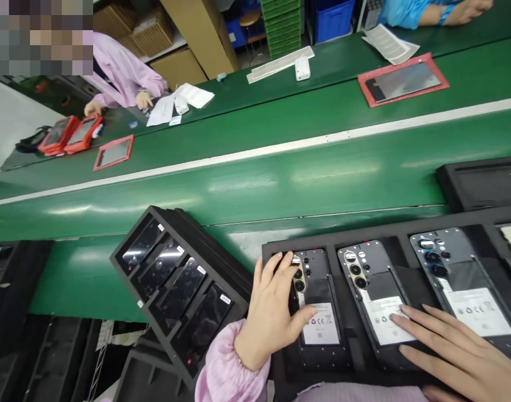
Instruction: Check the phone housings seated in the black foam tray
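Under both hands, a black foam tray (276,248) holds open-backed phones. Left hand (270,312) lies open, fingers spread, on the leftmost phone (320,324); right hand (452,349) rests flat and open on the next phone (375,290). Beyond them runs a green conveyor belt (280,178), a co-worker's pink sleeve (121,72) past it.

The left hand (272,312) hides the left edge of the leftmost open-backed black phone (320,304). The right hand (452,352) runs off the near right corner. The print on the white battery label (321,324) is too small to read. The far-left worker's face is blurred out.
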